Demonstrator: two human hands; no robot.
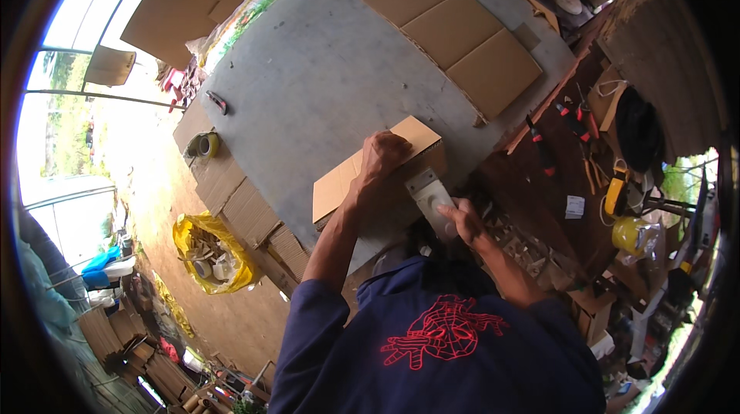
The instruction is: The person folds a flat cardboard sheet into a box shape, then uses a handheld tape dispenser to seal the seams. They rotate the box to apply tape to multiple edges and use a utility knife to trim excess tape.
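Observation:
My left hand (385, 153) is closed and presses down on a folded brown cardboard piece (338, 192) at the near edge of the grey tabletop (308, 82). Its curled fingers are partly hidden. Just to the right, my right hand (465, 221) grips a flat, pale grey elongated tool (428, 196) with a darker far end. That end lies close to the cardboard's right side; whether they touch I cannot tell. Farther off on the table lies a larger creased cardboard sheet (455, 32).
A small dark hand tool (218, 102) and a tape roll (203, 146) lie at the table's left. Below them is a yellow bag (248, 275) of scraps. On the right, a brown surface carries red-handled pliers (543, 153), a yellow tool (616, 189) and a yellow roll (632, 236).

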